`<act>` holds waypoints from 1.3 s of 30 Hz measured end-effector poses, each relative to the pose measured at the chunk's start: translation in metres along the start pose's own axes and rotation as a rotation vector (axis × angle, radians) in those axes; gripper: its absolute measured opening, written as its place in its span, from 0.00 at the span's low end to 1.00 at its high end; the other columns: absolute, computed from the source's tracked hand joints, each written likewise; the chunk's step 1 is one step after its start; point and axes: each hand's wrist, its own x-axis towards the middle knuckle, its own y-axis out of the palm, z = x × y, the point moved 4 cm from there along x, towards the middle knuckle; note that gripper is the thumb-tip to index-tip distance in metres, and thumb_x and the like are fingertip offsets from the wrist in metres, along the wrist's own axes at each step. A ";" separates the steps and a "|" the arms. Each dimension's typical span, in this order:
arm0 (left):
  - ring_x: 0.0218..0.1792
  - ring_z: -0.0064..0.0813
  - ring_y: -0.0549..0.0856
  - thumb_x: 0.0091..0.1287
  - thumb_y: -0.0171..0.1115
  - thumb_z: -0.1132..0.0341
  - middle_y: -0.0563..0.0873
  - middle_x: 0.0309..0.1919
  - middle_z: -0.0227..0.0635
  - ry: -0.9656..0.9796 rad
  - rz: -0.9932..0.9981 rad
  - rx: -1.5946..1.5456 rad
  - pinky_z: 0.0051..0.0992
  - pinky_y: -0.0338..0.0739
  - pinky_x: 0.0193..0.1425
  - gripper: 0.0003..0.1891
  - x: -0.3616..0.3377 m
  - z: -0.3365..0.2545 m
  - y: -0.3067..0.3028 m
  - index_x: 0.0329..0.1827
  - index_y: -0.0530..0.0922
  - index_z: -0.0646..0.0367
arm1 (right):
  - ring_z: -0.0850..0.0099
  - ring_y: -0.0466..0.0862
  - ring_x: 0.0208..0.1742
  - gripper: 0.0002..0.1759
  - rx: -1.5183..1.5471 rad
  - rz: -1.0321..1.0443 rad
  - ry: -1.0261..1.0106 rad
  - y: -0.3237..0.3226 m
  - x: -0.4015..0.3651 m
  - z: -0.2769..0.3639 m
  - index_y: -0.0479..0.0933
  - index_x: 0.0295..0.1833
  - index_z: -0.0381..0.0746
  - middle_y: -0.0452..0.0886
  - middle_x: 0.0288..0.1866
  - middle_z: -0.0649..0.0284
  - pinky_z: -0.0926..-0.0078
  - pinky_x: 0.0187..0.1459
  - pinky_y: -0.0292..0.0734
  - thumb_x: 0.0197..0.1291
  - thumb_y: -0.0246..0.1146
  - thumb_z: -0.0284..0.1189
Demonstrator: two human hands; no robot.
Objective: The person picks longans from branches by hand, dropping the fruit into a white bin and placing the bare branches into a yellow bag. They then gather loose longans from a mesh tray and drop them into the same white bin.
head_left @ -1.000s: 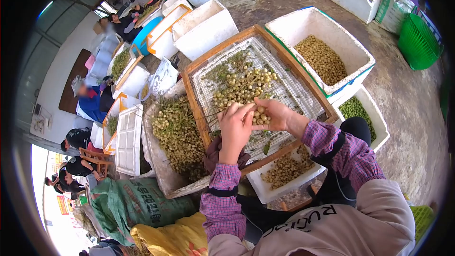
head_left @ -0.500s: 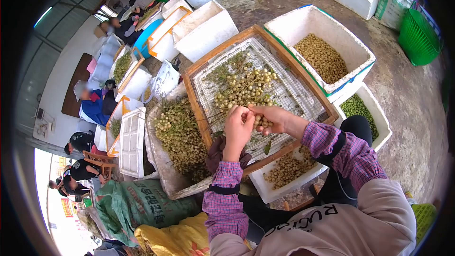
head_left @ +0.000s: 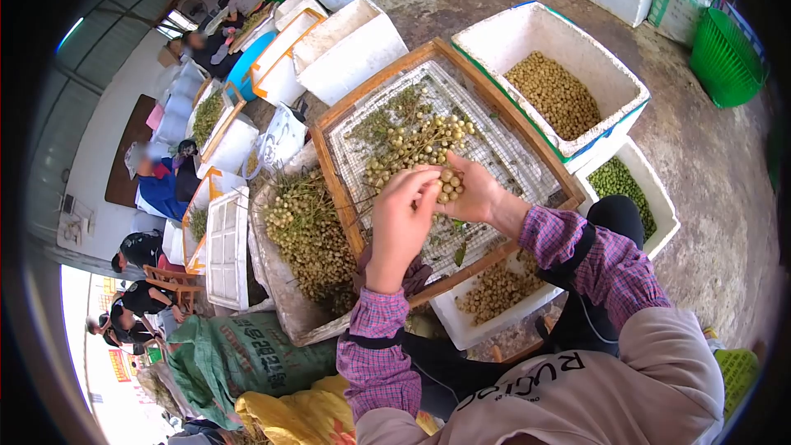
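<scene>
My right hand point(head_left: 471, 191) is cupped with its palm up around several round tan fruits point(head_left: 449, 186). My left hand point(head_left: 402, 218) is beside it, its bent fingers reaching to the edge of the fruits; whether they pinch one is hidden. Both hands are above a wood-framed mesh screen point(head_left: 527, 213). On the mesh lies a pile of fruits on stems point(head_left: 412, 148), with green twigs and loose leaves around it.
A foam box point(head_left: 610, 91) of loose fruits stands beyond the screen, a box of green fruits point(head_left: 620, 185) at right. Stemmed fruits point(head_left: 305, 239) fill a box at left; another box point(head_left: 503, 290) is below the screen. Several people sit at far left.
My right hand has turned palm up and opened wider, showing the fruits in it. My left hand has come lower and nearer, its fingers longer in view.
</scene>
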 end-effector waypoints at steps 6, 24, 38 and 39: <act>0.29 0.31 0.83 0.56 0.68 0.72 0.80 0.36 0.35 -0.043 0.164 0.357 0.29 0.77 0.34 0.14 0.005 0.013 0.036 0.47 0.81 0.57 | 0.71 0.76 0.39 0.27 -0.106 0.147 -0.002 -0.014 0.013 0.001 0.72 0.40 0.39 0.75 0.34 0.65 0.69 0.51 0.75 0.74 0.41 0.51; 0.26 0.31 0.81 0.56 0.68 0.70 0.76 0.27 0.36 -0.130 0.174 0.254 0.30 0.74 0.30 0.06 0.015 0.014 0.031 0.35 0.82 0.61 | 0.69 0.78 0.48 0.30 -0.450 -0.072 0.040 0.009 -0.020 -0.001 0.71 0.51 0.46 0.75 0.48 0.66 0.53 0.54 0.78 0.73 0.32 0.56; 0.27 0.28 0.85 0.60 0.60 0.78 0.85 0.31 0.41 -0.213 0.039 -0.034 0.28 0.80 0.32 0.02 0.004 0.031 0.012 0.34 0.78 0.66 | 0.61 0.81 0.52 0.28 -0.059 0.083 0.018 -0.008 -0.005 0.002 0.75 0.50 0.36 0.80 0.49 0.53 0.56 0.57 0.77 0.76 0.35 0.45; 0.28 0.28 0.85 0.60 0.60 0.79 0.85 0.33 0.41 -0.196 0.057 0.029 0.28 0.80 0.33 0.03 0.005 0.030 0.010 0.35 0.79 0.65 | 0.61 0.79 0.55 0.29 -0.043 0.106 0.038 -0.001 -0.008 0.002 0.74 0.56 0.35 0.79 0.52 0.53 0.55 0.62 0.72 0.76 0.36 0.46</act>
